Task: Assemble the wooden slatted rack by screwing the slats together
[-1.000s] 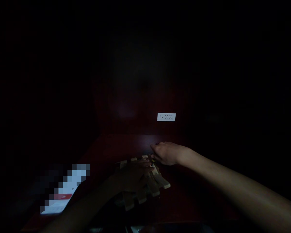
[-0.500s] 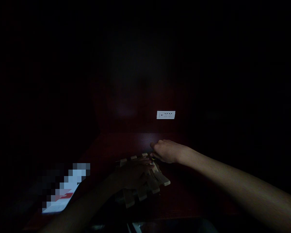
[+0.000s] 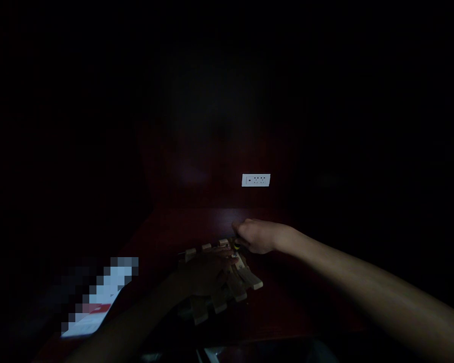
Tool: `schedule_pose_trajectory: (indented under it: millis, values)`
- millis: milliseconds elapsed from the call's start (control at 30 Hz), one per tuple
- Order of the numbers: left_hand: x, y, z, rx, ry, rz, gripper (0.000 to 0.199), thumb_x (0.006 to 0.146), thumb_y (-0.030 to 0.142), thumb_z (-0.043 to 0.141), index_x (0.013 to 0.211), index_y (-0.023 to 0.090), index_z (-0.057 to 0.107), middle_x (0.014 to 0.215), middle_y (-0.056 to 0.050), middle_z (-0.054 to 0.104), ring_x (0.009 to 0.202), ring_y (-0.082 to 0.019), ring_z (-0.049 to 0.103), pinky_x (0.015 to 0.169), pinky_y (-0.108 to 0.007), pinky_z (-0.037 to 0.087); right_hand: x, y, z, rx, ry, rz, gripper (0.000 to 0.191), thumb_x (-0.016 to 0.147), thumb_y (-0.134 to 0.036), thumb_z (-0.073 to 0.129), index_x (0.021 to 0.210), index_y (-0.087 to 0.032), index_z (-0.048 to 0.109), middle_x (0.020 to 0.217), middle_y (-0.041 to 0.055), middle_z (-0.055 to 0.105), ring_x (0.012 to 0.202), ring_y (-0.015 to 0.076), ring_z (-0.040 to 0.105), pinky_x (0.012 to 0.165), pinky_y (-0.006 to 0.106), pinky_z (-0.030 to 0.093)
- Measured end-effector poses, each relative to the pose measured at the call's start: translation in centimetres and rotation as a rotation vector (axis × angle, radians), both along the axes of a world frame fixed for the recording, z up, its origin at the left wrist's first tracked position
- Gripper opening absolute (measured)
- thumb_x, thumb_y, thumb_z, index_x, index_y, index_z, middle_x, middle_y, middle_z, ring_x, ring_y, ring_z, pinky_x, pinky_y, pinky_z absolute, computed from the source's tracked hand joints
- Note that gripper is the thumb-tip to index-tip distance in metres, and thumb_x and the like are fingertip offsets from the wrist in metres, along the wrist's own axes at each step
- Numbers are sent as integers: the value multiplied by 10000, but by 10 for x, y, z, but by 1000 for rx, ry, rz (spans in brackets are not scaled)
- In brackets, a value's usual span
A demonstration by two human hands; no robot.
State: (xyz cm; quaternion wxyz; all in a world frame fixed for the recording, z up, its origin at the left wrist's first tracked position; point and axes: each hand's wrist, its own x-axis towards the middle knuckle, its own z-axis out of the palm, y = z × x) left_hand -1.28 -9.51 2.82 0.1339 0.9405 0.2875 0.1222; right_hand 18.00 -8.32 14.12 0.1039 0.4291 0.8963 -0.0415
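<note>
A piece made of several light wooden slats (image 3: 235,288) lies on the dark red tabletop. My left hand (image 3: 208,269) rests flat across it with fingers stretched out, pressing on the wood and covering its middle. At its far right edge, my right hand (image 3: 255,236) is closed around a yellow-and-black tool (image 3: 236,246) that looks like a screwdriver. Most of that tool is hidden in the fist; its lower end points down at the slat near my left fingertips. Dim light blurs the contact there.
A white socket plate (image 3: 256,180) is on the dark red back wall. A bright, partly pixelated flat thing with a red patch (image 3: 100,309) lies at the left. The red tabletop (image 3: 189,222) reaches the wall; unclear pale shapes show below its front edge.
The whole view has shifted slightly. My right fist has turned a little around the tool, showing more of its yellow part. My left hand stays on the slats.
</note>
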Motion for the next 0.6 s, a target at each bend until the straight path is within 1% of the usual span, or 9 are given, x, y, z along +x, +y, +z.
schedule_pose_trajectory:
  millis: [100,167,233,333,400,467,533,600]
  values:
    - [-1,0,-1,15,38,24,473,920,255,435,1392,236,468,1464,-62,440,1365,-246,375,1140,-436,282,1,4,-3,34,-46,-25,352,946,-359,430,1053,-82,619,964,190,678,802,243,670,635,309,481]
    - [-1,1,-2,27,51,21,476,925,258,428,1399,236,458,1467,-65,436,1373,-247,363,1139,-438,282,2,6,-5,52,-75,-40,398,952,-391,398,1003,-81,642,963,204,679,827,262,668,674,337,484]
    - [-2,0,-2,32,46,13,473,928,260,427,1400,246,457,1463,-67,442,1366,-254,374,1134,-447,286,5,7,-6,44,-61,-37,395,939,-396,404,1070,-85,611,978,201,675,841,272,662,680,351,484]
    - [-2,-1,0,13,48,34,465,929,259,426,1391,240,473,1465,-85,434,1358,-277,383,1123,-472,292,8,6,-8,-18,49,2,412,881,-369,493,1209,-119,494,1037,159,656,865,248,643,689,326,486]
    - [-1,-1,0,-6,51,51,466,925,267,434,1389,236,476,1470,-87,427,1359,-286,380,1120,-481,295,10,6,-8,-52,124,52,402,847,-314,534,1204,-142,472,1069,133,640,876,223,631,700,296,484]
    - [-2,-1,0,-18,47,47,475,920,282,453,1393,243,468,1467,-71,433,1358,-277,385,1121,-471,301,10,5,-8,-70,139,85,360,838,-248,531,1181,-148,484,1070,124,637,869,210,627,686,275,479]
    - [-2,0,-2,-15,47,42,490,913,295,472,1401,250,454,1475,-60,424,1364,-269,377,1126,-459,301,10,6,-7,-61,102,69,344,852,-218,508,1186,-139,494,1053,136,644,851,215,633,652,273,474]
    - [-3,1,-5,-5,45,48,496,914,299,474,1408,258,443,1488,-52,404,1372,-261,365,1129,-445,302,10,7,-8,-26,56,35,337,888,-256,484,1196,-121,505,1026,159,654,834,232,645,629,285,473]
